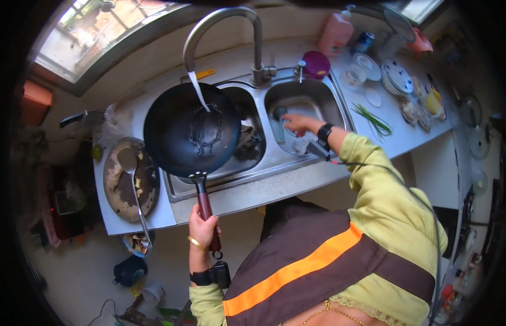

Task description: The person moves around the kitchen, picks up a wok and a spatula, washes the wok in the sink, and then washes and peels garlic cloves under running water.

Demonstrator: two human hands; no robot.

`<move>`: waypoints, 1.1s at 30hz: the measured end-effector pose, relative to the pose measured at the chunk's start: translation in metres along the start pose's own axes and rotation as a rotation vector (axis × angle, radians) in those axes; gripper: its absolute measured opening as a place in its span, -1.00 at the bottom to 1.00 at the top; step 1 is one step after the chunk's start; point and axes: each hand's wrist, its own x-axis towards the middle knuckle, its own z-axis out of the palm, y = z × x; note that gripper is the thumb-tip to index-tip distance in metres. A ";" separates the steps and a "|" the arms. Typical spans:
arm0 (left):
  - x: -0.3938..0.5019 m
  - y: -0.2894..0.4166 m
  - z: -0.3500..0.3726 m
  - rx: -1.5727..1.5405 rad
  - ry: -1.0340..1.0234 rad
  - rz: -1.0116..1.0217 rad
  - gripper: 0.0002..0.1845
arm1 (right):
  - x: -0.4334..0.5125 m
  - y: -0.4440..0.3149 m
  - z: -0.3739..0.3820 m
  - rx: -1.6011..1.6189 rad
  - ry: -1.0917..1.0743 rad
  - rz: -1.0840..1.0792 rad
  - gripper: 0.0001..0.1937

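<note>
My left hand (202, 228) grips the dark red wooden handle of a black wok (171, 122). The wok sits over the left sink basin (253, 161), covering much of it. Water (198, 91) runs from the curved metal faucet (222, 14) and splashes on the wok's inner surface. Over in the right sink basin (318, 98), my right hand (298, 123) is at a utensil with a dark round head and a teal handle (281, 132). Whether its fingers close on that handle is unclear. A whitish crumpled item (300, 146) lies below the hand.
Left of the sink, a metal spatula (129, 163) lies across a round cutting board (110, 195) with food scraps. A knife (73, 119) is behind it. Green stalks (371, 120), bowls (393, 77), a purple bowl (314, 61) and a pink pump bottle (334, 34) stand rightward.
</note>
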 end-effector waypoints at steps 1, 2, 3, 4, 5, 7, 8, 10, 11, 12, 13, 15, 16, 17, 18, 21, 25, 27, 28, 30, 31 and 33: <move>0.002 -0.001 -0.001 0.020 0.029 -0.022 -0.63 | 0.008 0.006 0.018 0.184 -0.099 0.148 -0.59; 0.003 0.000 -0.001 0.029 0.034 -0.022 -0.61 | 0.017 0.013 0.034 0.308 -0.092 0.058 -0.57; 0.005 -0.002 0.000 0.045 0.050 -0.061 -0.60 | 0.027 0.019 0.044 0.429 -0.075 0.002 -0.54; 0.006 -0.003 0.001 0.058 0.051 -0.055 -0.61 | 0.037 0.023 0.049 0.452 -0.084 0.042 -0.61; 0.008 -0.004 0.002 0.086 0.067 -0.062 -0.61 | 0.040 0.030 0.050 0.509 -0.032 0.062 -0.66; 0.010 -0.005 0.004 0.090 0.076 -0.055 -0.60 | 0.030 0.036 0.039 0.565 0.152 0.224 -0.77; 0.010 -0.007 0.005 0.092 0.084 -0.066 -0.60 | 0.010 0.042 0.026 0.515 0.146 0.111 -0.82; 0.010 -0.008 0.006 0.111 0.076 -0.060 -0.60 | -0.041 0.039 -0.012 0.402 0.179 -0.034 -0.81; 0.010 -0.009 0.006 0.121 0.088 -0.068 -0.59 | -0.075 0.036 -0.027 0.355 0.207 -0.091 -0.76; 0.010 -0.010 0.007 0.104 0.083 -0.072 -0.59 | -0.103 0.027 -0.041 0.236 0.279 -0.201 -0.70; 0.011 -0.011 0.008 0.093 0.087 -0.084 -0.59 | -0.128 0.014 -0.053 0.118 0.352 -0.305 -0.63; 0.013 -0.014 0.014 0.072 0.079 -0.103 -0.59 | -0.149 -0.021 -0.063 0.081 0.236 -0.411 -0.57; 0.015 -0.013 0.018 0.055 0.073 -0.110 -0.59 | -0.148 -0.040 -0.062 0.065 0.175 -0.464 -0.54; 0.018 -0.013 0.022 0.032 0.085 -0.104 -0.59 | -0.138 -0.058 -0.056 -0.045 0.145 -0.576 -0.55; 0.020 -0.014 0.028 0.010 0.072 -0.103 -0.59 | -0.123 -0.075 -0.044 -0.151 0.118 -0.665 -0.56; 0.022 -0.012 0.044 -0.058 0.054 -0.126 -0.59 | -0.066 -0.112 0.010 -0.582 0.301 -0.773 -0.75; 0.017 -0.013 0.053 -0.127 0.013 -0.157 -0.59 | -0.016 -0.148 0.056 -0.773 0.313 -0.784 -0.91; 0.017 -0.016 0.052 -0.126 -0.022 -0.173 -0.59 | -0.015 -0.171 0.082 -0.683 0.319 -0.782 -0.91; 0.018 -0.018 0.050 -0.136 -0.037 -0.169 -0.59 | -0.021 -0.179 0.092 -0.631 0.275 -0.823 -0.90; 0.023 -0.020 0.043 -0.137 -0.008 -0.161 -0.59 | -0.033 -0.181 0.091 -0.515 0.091 -1.010 -0.89; 0.024 -0.022 0.039 -0.141 0.001 -0.154 -0.60 | -0.039 -0.177 0.088 -0.481 -0.028 -1.103 -0.88; 0.025 -0.024 0.033 -0.144 0.041 -0.152 -0.61 | -0.039 -0.163 0.057 -0.725 -0.091 -1.013 -0.83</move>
